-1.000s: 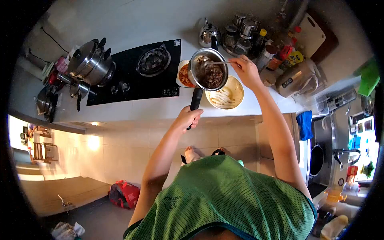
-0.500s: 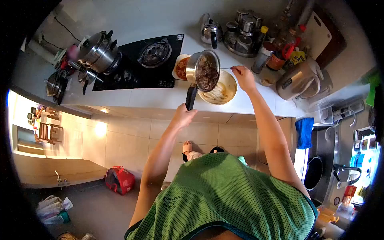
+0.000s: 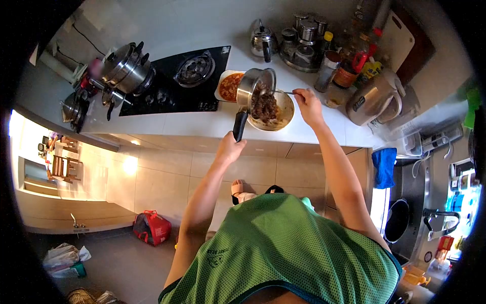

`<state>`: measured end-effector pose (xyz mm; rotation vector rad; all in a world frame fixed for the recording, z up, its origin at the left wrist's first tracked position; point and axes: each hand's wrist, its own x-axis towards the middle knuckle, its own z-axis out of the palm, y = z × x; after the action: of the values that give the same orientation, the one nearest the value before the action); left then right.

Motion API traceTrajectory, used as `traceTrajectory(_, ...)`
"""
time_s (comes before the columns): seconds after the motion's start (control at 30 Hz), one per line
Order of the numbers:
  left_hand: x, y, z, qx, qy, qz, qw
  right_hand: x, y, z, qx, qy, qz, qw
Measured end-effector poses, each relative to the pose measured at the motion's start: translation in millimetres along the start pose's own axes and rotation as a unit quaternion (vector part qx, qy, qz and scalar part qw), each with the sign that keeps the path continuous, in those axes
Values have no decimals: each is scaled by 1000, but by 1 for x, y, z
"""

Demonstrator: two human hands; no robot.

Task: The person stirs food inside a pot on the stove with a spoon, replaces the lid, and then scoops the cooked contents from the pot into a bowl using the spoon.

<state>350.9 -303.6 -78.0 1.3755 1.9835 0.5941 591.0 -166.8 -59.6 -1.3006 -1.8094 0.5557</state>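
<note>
My left hand (image 3: 232, 148) is wrapped round the black handle of a steel saucepan (image 3: 247, 87), which is tipped to the right over a cream bowl (image 3: 287, 112). Dark chunky food (image 3: 265, 107) spills from the pan's mouth into the bowl. Between the fingers of my right hand (image 3: 308, 104) is the thin handle of a metal spoon (image 3: 284, 92), whose head reaches to the pan's mouth and is hidden. A white dish of red food (image 3: 230, 87) sits just left of the pan.
A black gas hob (image 3: 172, 86) with a stacked steel pot (image 3: 123, 71) lies to the left. Behind stand a kettle (image 3: 262, 42) and a tray of jars (image 3: 305, 53). Bottles (image 3: 349, 71) and a steel jug (image 3: 372, 99) are at the right, near the sink (image 3: 405, 202).
The saucepan has gone from nearly level to steeply tipped, and its dark food has slid out into the bowl. My left hand has shifted slightly left.
</note>
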Motion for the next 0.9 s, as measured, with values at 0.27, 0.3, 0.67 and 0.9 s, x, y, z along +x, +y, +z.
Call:
traceTrajectory(0.27, -12, 18, -10, 25, 7, -9, 1000, 9, -23, 19, -63, 147, -77, 984)
traceTrajectory(0.3, -12, 19, -11, 28, 9, -13, 999, 9, -20, 23, -82, 134, -64, 986)
traceTrajectory(0.67, -7, 16, -10, 50, 28, -7, 998, -7, 13, 14, -36, -20, 30, 999)
traceTrajectory(0.9, -10, 30, -18, 91, 44, 2, 995, -9, -40, -6, 108, -60, -56, 991)
